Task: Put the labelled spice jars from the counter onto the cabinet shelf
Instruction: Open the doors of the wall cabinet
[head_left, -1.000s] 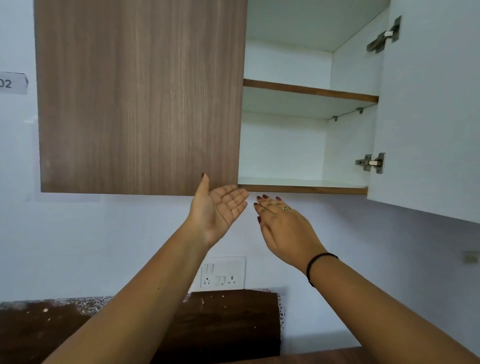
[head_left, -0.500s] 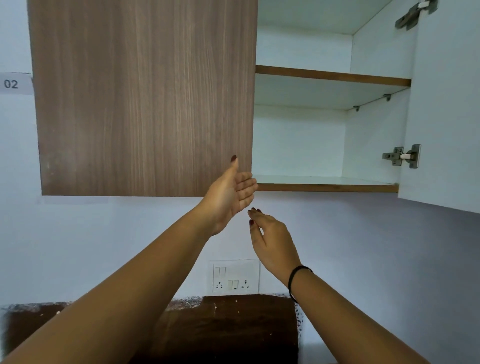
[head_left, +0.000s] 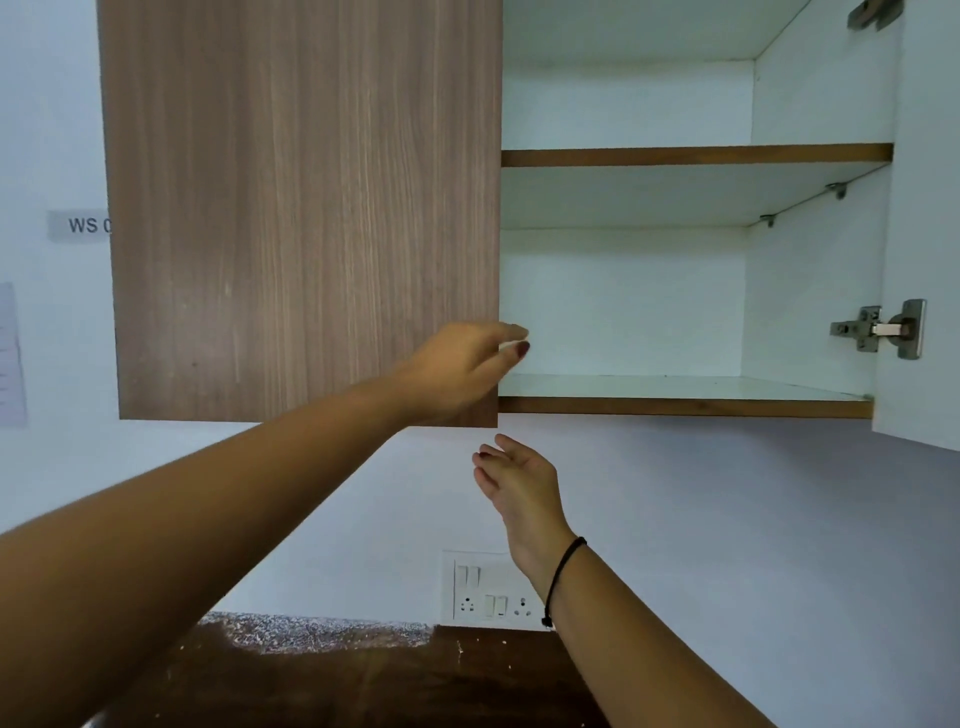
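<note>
No spice jar shows in the head view. The wall cabinet has its right half open, showing a lower shelf (head_left: 675, 406) and an upper shelf (head_left: 696, 155), both white with brown front edges and nothing on them. My left hand (head_left: 457, 369) reaches up to the right edge of the closed wood-grain left door (head_left: 301, 208), near its bottom corner, and its thumb and fingertips curl round that edge. My right hand (head_left: 517, 478), with a black wrist band, hangs below the cabinet with relaxed fingers and holds nothing.
The white right door (head_left: 924, 208) stands swung open at the far right, with a metal hinge (head_left: 883, 328) inside. A socket and switch plate (head_left: 483, 592) sits on the wall above the dark brown counter (head_left: 363, 675). A paper label (head_left: 78, 225) is stuck left of the cabinet.
My left hand has risen from below the cabinet to the left door's right edge and closed its fingers on it. My right hand dropped slightly. The view shifted right.
</note>
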